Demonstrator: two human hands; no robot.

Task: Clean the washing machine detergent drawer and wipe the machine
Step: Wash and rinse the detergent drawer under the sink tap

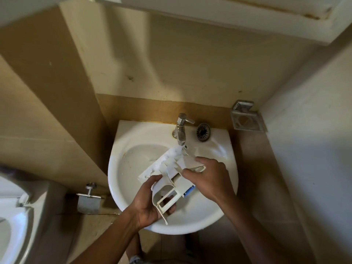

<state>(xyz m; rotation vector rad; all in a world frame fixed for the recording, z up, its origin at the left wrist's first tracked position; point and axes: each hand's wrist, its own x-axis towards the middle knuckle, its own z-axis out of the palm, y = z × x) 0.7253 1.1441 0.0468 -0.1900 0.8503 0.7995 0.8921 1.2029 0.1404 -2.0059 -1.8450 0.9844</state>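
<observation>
The white plastic detergent drawer [167, 174] is held tilted over the white sink [133, 153], its far end under the chrome tap [181, 130], where water runs onto it. My left hand [150, 202] grips the drawer's near end from below, fingers curled round its frame. My right hand [207, 178] holds the drawer's right side, thumb and fingers pinching a white flap on it. A blue part [189, 191] shows at the drawer's right edge under my right hand.
A metal drain strainer [203, 132] lies on the sink ledge right of the tap. A metal soap holder [247, 119] is fixed in the right corner. A toilet [13, 216] stands at the left, with a paper holder [88, 201] on the wall beside the sink.
</observation>
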